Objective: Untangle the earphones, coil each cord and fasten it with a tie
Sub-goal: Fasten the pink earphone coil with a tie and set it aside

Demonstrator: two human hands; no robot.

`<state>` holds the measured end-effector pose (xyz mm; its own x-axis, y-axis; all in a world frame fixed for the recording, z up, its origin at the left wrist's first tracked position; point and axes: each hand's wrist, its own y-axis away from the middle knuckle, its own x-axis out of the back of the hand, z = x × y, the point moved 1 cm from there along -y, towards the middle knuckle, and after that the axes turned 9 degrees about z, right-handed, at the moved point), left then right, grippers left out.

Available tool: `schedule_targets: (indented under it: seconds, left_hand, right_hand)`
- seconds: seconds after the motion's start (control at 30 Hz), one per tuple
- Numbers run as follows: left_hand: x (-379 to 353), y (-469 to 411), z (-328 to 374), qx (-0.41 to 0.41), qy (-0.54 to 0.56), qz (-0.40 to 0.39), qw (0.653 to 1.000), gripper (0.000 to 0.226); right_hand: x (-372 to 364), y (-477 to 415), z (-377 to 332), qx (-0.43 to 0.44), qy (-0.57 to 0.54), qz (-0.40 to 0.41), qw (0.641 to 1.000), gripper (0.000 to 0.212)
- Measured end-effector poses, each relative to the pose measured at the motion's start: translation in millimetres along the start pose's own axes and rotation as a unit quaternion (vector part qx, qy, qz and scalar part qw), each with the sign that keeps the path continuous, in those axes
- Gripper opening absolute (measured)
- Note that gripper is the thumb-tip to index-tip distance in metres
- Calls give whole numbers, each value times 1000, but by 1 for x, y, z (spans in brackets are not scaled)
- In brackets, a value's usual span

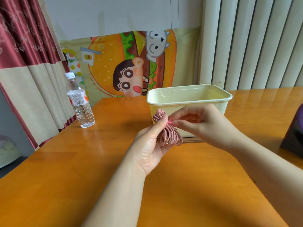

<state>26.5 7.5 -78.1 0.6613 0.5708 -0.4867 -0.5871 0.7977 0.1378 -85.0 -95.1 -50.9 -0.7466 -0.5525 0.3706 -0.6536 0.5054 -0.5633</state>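
A coiled pink earphone cord [172, 135] is held above the middle of the table [82, 177], gripped at its waist by the thumb and curled fingers of the left hand [152, 145]. A small pink piece [170, 123] at that waist is pinched by the right hand [201, 123]. A cream bin [188, 95] is seen just behind, near the far edge, and a water bottle [81, 104] stands at the left edge.

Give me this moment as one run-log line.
phase: fastening coil | left hand: grips pink earphone coil mid-bundle | right hand: pinches pink bit at coil's middle, maybe the tie | behind: cream bin
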Motion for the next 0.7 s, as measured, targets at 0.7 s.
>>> schedule_targets:
  seconds: [0.7]
  left_hand:
    - [6,-1,2,-134,-150,-109,973,37]
  right_hand:
    - [-1,0,-1,-80,-11,64,995,5]
